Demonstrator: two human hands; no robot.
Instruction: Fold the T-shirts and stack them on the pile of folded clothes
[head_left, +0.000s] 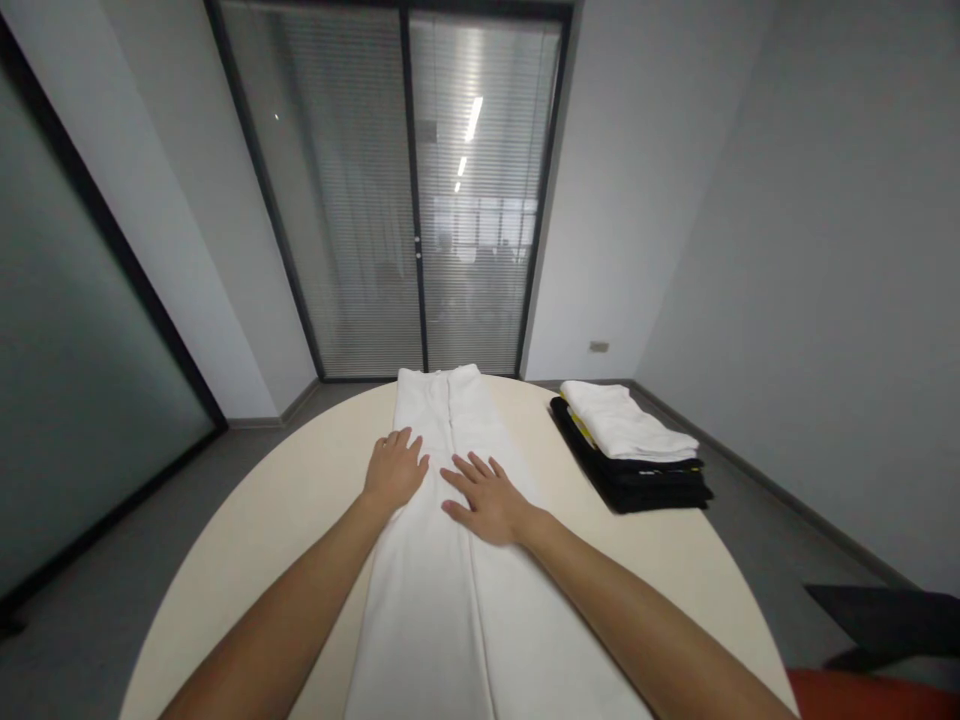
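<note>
A pair of white trousers (427, 620) lies stretched lengthwise over the table, its waistband at the far edge and its legs running toward me. On the left edge of the cloth, below the waist, rests my left hand (395, 470), palm down with the fingers a little apart. My right hand (487, 498) lies flat across the middle and right part of the trousers, fingers spread. Neither hand grasps anything. The lower ends of the legs run out of view at the bottom.
The round cream table (247, 560) carries a stack of folded dark clothes (637, 485) at its right, topped by a folded white garment (626, 420). A red and black chair (885, 640) stands at the lower right. Behind are glass doors with blinds (360, 200).
</note>
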